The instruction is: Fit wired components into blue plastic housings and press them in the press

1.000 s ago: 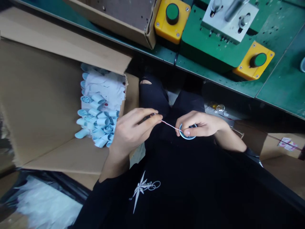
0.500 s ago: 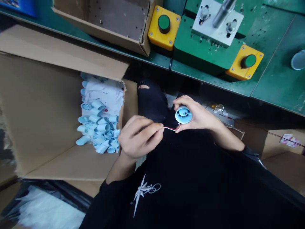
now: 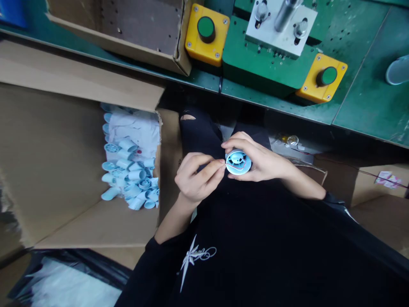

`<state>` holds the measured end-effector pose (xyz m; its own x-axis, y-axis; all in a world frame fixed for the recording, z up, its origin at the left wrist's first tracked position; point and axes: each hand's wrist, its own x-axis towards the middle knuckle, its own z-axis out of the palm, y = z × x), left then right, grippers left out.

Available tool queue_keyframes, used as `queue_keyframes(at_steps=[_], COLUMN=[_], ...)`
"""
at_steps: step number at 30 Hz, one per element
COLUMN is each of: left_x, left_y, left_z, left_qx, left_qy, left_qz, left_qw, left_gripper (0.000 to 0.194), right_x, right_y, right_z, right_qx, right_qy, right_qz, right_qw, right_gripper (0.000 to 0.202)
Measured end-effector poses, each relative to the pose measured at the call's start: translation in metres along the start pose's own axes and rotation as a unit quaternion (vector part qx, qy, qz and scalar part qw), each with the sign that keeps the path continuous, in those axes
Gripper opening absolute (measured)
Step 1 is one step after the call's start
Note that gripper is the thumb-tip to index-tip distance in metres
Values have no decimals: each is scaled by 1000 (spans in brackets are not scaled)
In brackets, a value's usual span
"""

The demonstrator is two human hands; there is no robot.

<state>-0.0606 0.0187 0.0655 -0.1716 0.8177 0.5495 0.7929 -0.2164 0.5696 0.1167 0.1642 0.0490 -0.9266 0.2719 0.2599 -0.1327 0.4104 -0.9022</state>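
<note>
My right hand (image 3: 255,160) is wrapped round a light blue round plastic part (image 3: 235,169), whose open end with spokes and a central hub faces up. A thin red and white wire (image 3: 243,165) lies across that open end. Its left end is pinched between the thumb and finger of my left hand (image 3: 200,177), close beside the part's left rim. Both hands are above my lap.
On the left, a large cardboard box (image 3: 57,162) holds several light blue plastic parts (image 3: 136,175). Ahead is a green bench (image 3: 380,98) with a press (image 3: 281,25), two yellow button boxes (image 3: 207,34) and an open carton (image 3: 134,51).
My left hand has moved right, up to the blue part. The wire, earlier stretched out beside the part, now lies over its open end. The part has shifted slightly left and down in view.
</note>
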Motion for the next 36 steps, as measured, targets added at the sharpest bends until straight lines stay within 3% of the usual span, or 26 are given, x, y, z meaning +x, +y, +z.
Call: queue_keyframes(at_steps=[25, 36], left_x=[-8, -2], left_y=[0, 20], left_z=[-6, -9], left_qx=[22, 132], left_qy=[-16, -72], left_qz=[-14, -30], left_qw=[1000, 988], left_gripper=[13, 11], right_x=[-3, 1], right_y=[2, 1], right_z=[0, 6], right_qx=[-12, -80], right_qy=[2, 10], right_qz=[2, -18], right_qw=[1000, 997], right_gripper=[68, 44])
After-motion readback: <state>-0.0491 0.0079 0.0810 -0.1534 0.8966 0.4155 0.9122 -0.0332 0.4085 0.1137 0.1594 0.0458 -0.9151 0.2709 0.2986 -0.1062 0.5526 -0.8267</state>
